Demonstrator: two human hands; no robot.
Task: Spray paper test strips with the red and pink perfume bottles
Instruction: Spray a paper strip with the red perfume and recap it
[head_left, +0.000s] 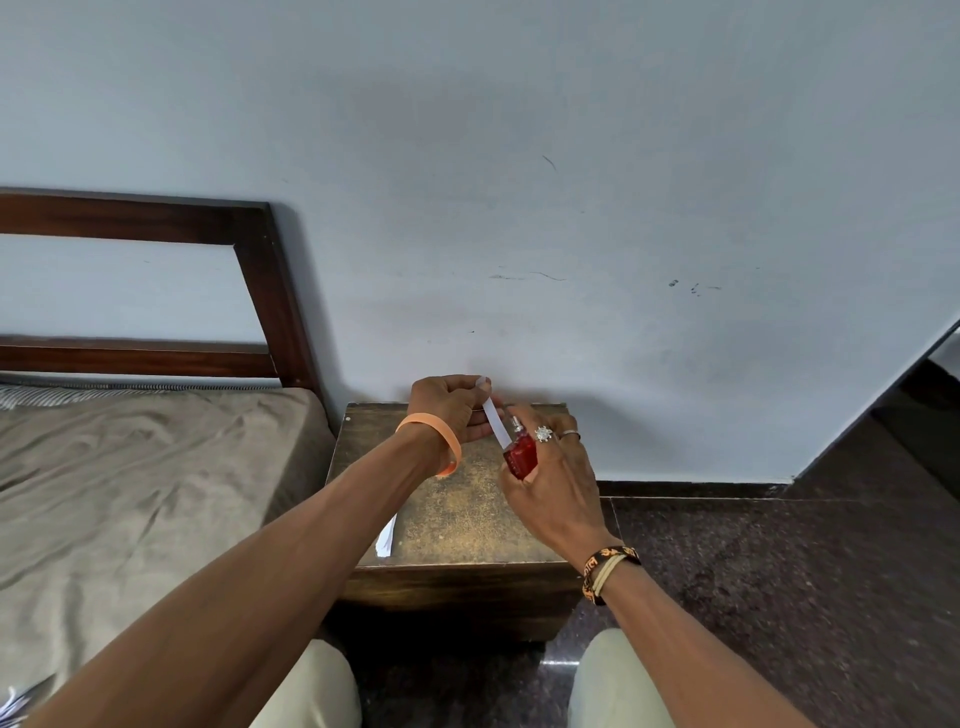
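My left hand pinches the top of a white paper test strip, which hangs slanting down over the small wooden bedside table. My right hand grips the red perfume bottle, its silver nozzle close to the strip's lower end. More white strips lie at the table's left edge, partly hidden by my left forearm. No pink bottle is visible.
A bed with a brown sheet and dark wooden headboard stands left of the table. The pale wall rises right behind it. Dark stone floor lies to the right. My knees are in front.
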